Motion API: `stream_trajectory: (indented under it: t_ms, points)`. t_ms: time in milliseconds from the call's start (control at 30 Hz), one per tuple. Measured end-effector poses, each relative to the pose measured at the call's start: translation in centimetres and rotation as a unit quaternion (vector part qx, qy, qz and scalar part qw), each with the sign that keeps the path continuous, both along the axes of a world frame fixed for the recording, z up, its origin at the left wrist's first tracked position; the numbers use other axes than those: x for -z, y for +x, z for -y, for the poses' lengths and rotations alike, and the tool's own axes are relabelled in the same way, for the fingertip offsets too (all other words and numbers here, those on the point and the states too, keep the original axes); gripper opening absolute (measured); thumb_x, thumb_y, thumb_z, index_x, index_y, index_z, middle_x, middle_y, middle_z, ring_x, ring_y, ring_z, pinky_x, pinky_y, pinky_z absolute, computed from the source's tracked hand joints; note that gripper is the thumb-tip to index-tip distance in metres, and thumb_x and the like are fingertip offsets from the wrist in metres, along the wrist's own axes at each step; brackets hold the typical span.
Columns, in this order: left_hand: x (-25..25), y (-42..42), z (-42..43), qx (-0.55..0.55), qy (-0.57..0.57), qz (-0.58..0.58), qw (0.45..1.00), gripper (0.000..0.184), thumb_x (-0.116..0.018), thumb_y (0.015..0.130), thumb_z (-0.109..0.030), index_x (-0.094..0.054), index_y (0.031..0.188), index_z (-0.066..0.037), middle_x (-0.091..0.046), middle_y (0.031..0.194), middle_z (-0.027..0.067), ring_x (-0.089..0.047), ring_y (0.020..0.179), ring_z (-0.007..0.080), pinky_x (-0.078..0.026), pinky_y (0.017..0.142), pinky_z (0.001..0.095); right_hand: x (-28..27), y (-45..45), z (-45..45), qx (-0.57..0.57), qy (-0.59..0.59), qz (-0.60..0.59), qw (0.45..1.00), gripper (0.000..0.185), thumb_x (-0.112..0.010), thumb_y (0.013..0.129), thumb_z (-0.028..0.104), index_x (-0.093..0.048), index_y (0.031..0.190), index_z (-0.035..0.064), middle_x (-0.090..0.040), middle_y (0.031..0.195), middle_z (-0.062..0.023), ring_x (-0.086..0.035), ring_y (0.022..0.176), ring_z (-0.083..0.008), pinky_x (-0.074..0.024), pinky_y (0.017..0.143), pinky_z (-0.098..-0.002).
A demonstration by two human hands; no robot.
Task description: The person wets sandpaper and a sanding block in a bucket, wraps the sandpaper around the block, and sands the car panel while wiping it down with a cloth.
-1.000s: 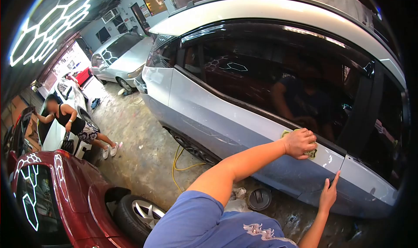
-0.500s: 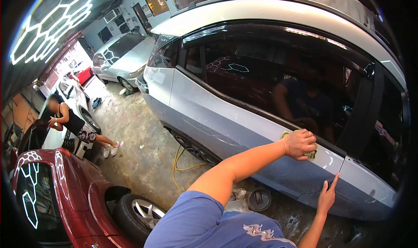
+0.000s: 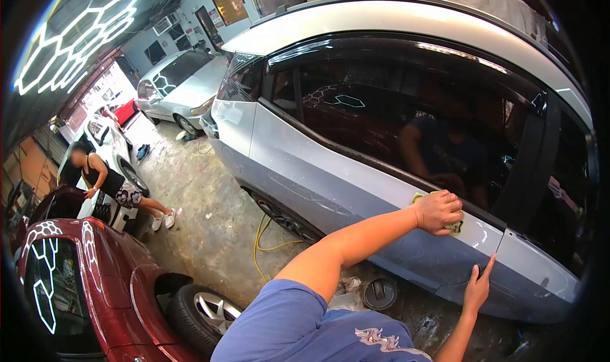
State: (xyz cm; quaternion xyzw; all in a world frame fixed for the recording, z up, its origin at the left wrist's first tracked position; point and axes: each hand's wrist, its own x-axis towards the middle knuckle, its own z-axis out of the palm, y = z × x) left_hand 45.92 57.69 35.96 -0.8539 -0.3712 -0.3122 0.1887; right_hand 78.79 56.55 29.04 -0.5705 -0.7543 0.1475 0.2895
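Yellow-green cloth lies bunched beneath the left hand, its fingers curled closely over it, against the pale upper band of the silver car just below the dark window. Near the door seam, the right hand is held out by the grey lower door, forefinger extended and thumb spread apart. Behind, a yellow hose runs over the floor.
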Motion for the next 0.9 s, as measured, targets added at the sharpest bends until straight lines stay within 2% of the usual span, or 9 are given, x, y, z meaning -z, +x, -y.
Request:
stream_trajectory:
  t_ms: [900]
  points:
    - [0.2,0.0,-0.1,-0.004,0.011,-0.002,1.0,0.052,-0.081,0.067,-0.038,-0.064,0.109,-0.012,-0.06,0.11,0.0108,-0.06,0.106,0.0293,-0.048,0.09,0.042,0.5,0.1,0.4,-0.003,0.0,-0.004,1.0,0.067,-0.052,0.105,0.029,-0.019,0.164,0.0238,-0.04,0.16,-0.0136,-0.05,0.135,-0.0423,-0.0474,0.102,-0.0465]
